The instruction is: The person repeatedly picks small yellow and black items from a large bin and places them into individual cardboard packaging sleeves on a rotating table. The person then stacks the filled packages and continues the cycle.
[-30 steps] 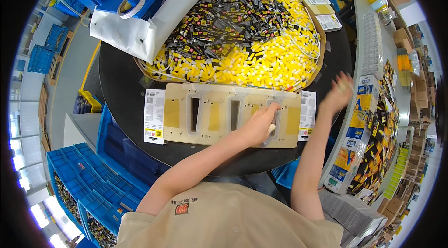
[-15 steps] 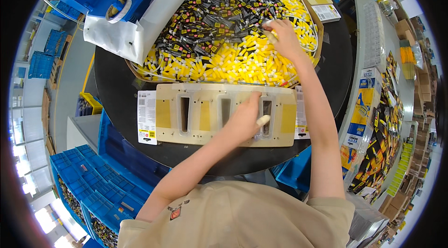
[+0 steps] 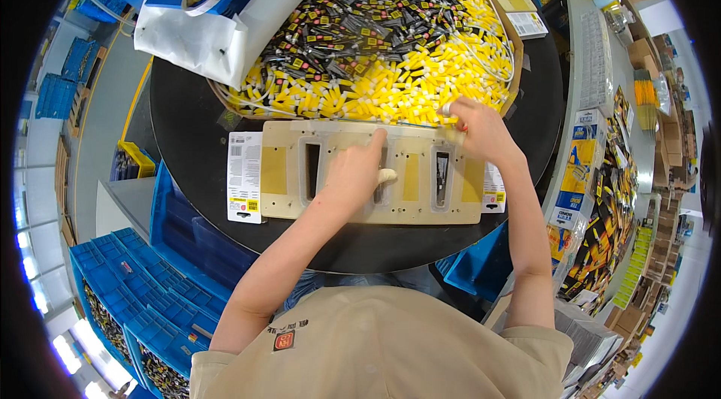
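Observation:
A beige flat board with three long slots lies in front of me on the round black table. My left hand rests over the middle slot, its index finger stretched away from me and the thumb out to the right. A pale cover sits on that thumb. The right slot holds a narrow dark item; the left slot looks dark inside. Above the board's far right corner, my right hand has its fingers drawn together; motion blur hides what they hold. Beyond it lies a pile of yellow tubes with white ends.
Black tubes fill the back of the same cardboard-edged tray. Printed cards lie under the board's ends. A white sheet hangs at the back left. Blue crates stand lower left, and a blue bin sits lower right.
My right hand has come back from the tube pile to the board's far right corner. My left hand has moved from the right slot to the middle one.

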`<action>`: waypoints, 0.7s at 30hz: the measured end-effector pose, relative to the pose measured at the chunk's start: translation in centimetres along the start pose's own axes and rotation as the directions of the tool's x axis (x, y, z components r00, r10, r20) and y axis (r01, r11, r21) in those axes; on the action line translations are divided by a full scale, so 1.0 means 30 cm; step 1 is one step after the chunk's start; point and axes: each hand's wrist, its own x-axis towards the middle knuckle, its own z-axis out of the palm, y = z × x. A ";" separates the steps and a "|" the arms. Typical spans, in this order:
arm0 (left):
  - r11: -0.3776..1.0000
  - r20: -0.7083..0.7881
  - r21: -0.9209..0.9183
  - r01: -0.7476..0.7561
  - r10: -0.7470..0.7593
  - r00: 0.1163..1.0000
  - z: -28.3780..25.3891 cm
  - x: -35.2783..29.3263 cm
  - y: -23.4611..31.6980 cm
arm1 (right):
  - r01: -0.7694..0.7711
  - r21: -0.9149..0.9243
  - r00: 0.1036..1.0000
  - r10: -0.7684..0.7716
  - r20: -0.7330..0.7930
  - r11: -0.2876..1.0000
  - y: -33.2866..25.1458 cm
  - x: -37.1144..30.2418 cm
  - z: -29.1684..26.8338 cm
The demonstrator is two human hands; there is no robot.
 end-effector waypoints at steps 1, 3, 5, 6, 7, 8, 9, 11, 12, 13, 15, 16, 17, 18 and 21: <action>1.000 -0.007 0.014 0.020 -0.020 1.000 -0.002 -0.006 -0.011 | 0.001 0.038 0.997 0.002 -0.071 0.999 0.008 0.047 0.016; 0.998 -0.016 -0.062 0.022 -0.023 1.000 -0.010 -0.021 -0.045 | 0.039 0.070 0.975 -0.023 -0.222 0.997 0.030 0.166 0.073; 0.987 -0.081 -0.162 -0.014 0.000 0.997 -0.017 -0.043 -0.088 | 0.064 0.022 0.939 -0.053 -0.339 0.998 0.055 0.302 0.163; 0.973 -0.133 -0.225 -0.051 0.021 0.991 -0.021 -0.062 -0.110 | 0.054 -0.016 0.924 -0.056 -0.378 0.998 0.063 0.364 0.209; 0.954 -0.157 -0.293 -0.061 0.015 0.987 -0.028 -0.080 -0.131 | 0.043 -0.049 0.908 -0.059 -0.414 0.998 0.072 0.399 0.242; 0.942 -0.197 -0.319 -0.106 0.044 0.979 -0.039 -0.094 -0.154 | 0.010 -0.091 0.910 -0.047 -0.411 0.996 0.077 0.422 0.263; 0.928 -0.178 -0.361 -0.087 0.023 0.984 -0.056 -0.105 -0.175 | -0.022 -0.131 0.911 -0.034 -0.411 0.991 0.076 0.449 0.274; 0.901 -0.066 -0.430 0.053 -0.090 0.994 -0.093 -0.125 -0.212 | 0.022 -0.258 0.878 -0.142 -0.457 0.966 0.063 0.454 0.259; 0.921 -0.076 -0.384 0.059 -0.095 0.993 -0.110 -0.133 -0.225 | 0.066 -0.215 0.886 -0.156 -0.436 0.974 0.048 0.440 0.241; 0.928 -0.037 -0.351 0.126 -0.149 0.988 -0.127 -0.131 -0.237 | 0.092 -0.179 0.892 -0.161 -0.422 0.979 0.033 0.421 0.210; 0.966 -0.007 -0.182 0.184 -0.189 0.982 -0.149 -0.128 -0.252 | 0.114 0.011 0.949 -0.105 -0.296 0.993 -0.005 0.366 0.145; 0.975 -0.050 -0.134 0.179 -0.187 0.981 -0.154 -0.127 -0.257 | 0.146 0.038 0.959 -0.132 -0.252 0.989 -0.028 0.326 0.122; 0.981 -0.093 -0.083 0.174 -0.181 0.979 -0.160 -0.125 -0.260 | 0.176 0.068 0.965 -0.159 -0.211 0.982 -0.051 0.282 0.104; 0.985 -0.124 -0.031 0.171 -0.174 0.977 -0.165 -0.126 -0.263 | 0.251 0.094 0.955 -0.231 -0.184 0.963 -0.078 0.240 0.093; 0.978 -0.163 0.036 0.204 -0.196 0.967 -0.195 -0.141 -0.274 | 0.240 0.132 0.971 -0.240 -0.013 0.962 -0.154 0.140 0.091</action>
